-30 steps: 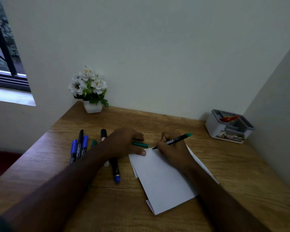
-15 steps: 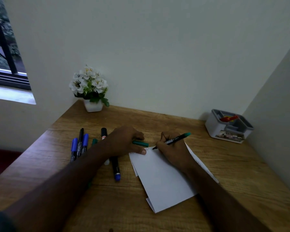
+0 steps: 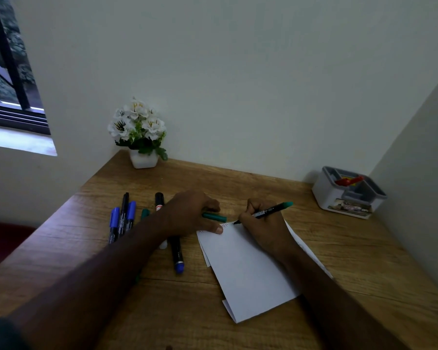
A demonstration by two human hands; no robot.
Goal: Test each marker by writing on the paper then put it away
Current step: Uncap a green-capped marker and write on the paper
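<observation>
A folded white paper (image 3: 248, 269) lies on the wooden desk (image 3: 238, 183). My right hand (image 3: 266, 228) grips a black marker with a green end (image 3: 271, 210), its tip touching the paper's top edge beside faint green letters. My left hand (image 3: 192, 213) holds the green cap (image 3: 214, 217) while its thumb presses the paper's top left corner. Several other markers (image 3: 123, 218), blue, black and green, lie to the left, partly hidden by my left forearm. A black marker with a blue end (image 3: 177, 253) lies just left of the paper.
A grey and white organiser box (image 3: 349, 195) with something red inside stands at the back right by the side wall. A white pot of white flowers (image 3: 139, 135) sits at the back left corner. A window is at the far left.
The marker tip has shifted slightly right along the paper's top edge. My left hand stays in place.
</observation>
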